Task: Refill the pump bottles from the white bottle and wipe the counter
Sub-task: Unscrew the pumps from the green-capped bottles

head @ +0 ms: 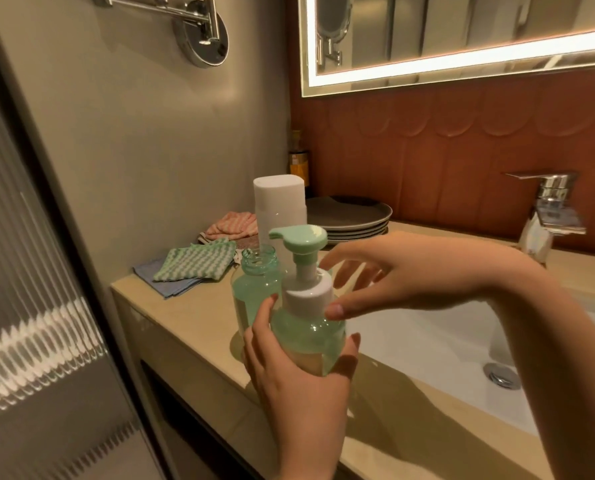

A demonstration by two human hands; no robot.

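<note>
Green-tinted pump bottle (306, 341) is standing upright in the left hand (289, 372), which is wrapping its lower body from below, lifted over the beige counter (185, 327) edge. Right hand (403, 282) is hovering at the white collar (309, 292), fingers spread, thumb tip touching or nearly so, not clamped yet. Long axis is vertical, so my guess is a twist on the collar comes next; right hand is nearest. Second bottle (254, 289), already uncapped, is standing just behind, the white bottle (278, 206) behind that. Cloths (195, 261) are lying far left, untouched.
</note>
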